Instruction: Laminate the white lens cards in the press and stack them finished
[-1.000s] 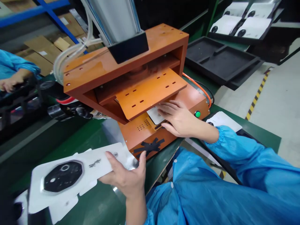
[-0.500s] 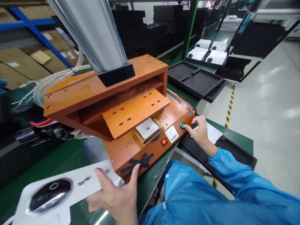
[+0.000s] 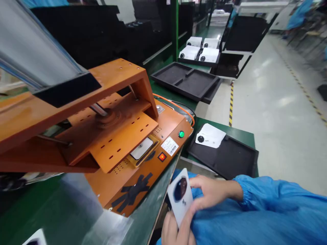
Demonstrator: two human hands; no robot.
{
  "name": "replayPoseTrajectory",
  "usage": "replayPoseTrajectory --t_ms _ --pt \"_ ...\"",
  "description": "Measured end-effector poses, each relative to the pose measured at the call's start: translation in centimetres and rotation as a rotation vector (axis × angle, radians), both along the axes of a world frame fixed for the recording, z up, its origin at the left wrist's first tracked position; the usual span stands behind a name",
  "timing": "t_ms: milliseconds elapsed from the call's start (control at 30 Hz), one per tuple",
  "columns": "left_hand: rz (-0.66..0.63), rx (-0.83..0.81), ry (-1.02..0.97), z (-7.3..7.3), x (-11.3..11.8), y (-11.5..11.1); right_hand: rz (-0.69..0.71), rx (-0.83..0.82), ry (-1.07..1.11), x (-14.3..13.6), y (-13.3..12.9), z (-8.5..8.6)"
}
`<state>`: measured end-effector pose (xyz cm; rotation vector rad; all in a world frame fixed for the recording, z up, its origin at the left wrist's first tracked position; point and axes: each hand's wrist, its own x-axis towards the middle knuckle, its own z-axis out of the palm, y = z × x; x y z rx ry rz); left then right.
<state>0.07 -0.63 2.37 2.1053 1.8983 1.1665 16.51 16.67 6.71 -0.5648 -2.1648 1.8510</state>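
Observation:
A white card with a dark, glossy, rounded window and small black lettering [image 3: 184,212] is held in front of my body, over the bench edge. My left hand [image 3: 176,233] grips its lower end, fingers closed around it. My right hand [image 3: 208,194] pinches the card's right edge between thumb and fingers. To the left stands an orange press [image 3: 163,166] with a green button [image 3: 181,134] and a lit red switch [image 3: 161,157]. Its plate [image 3: 122,143] is low over a white piece [image 3: 141,148] on a small pad, partly covering it.
Right of the press, a black tray [image 3: 230,156] holds white cards [image 3: 211,135]. More black trays [image 3: 184,80] lie behind, one with several white pieces [image 3: 209,54]. Another white card [image 3: 37,238] shows at the bottom left.
My right hand has left the green button and now holds the card. My left hand has brought a card rightward, in front of my body. The press plate has come down.

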Motion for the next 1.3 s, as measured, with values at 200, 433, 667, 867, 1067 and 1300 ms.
replayPoseTrajectory --t_ms 200,433,667,867,1067,1300 --pt "-0.079 -0.166 -0.049 -0.2 1.0 1.4 -0.322 0.221 -0.560 7.7 5.5 -7.2" --pt "-0.030 -0.043 -0.166 -2.0 -0.3 -1.1 -0.566 0.586 -0.946 14.0 15.8 -12.6" --pt "0.144 -0.035 -0.173 -1.1 -1.0 -4.0 -0.604 0.829 -0.918 13.7 17.3 -14.8" --pt "0.667 -0.021 -0.027 0.7 -4.4 -8.7 -0.627 1.000 -0.670 13.3 18.6 -15.7" --pt "0.979 -0.135 0.106 0.9 -8.3 -11.9 -0.027 1.051 -0.057 7.0 13.3 -15.1" --pt "1.019 -0.189 0.009 2.7 -19.2 -7.3 0.506 1.100 0.468 -7.6 0.9 -6.9"
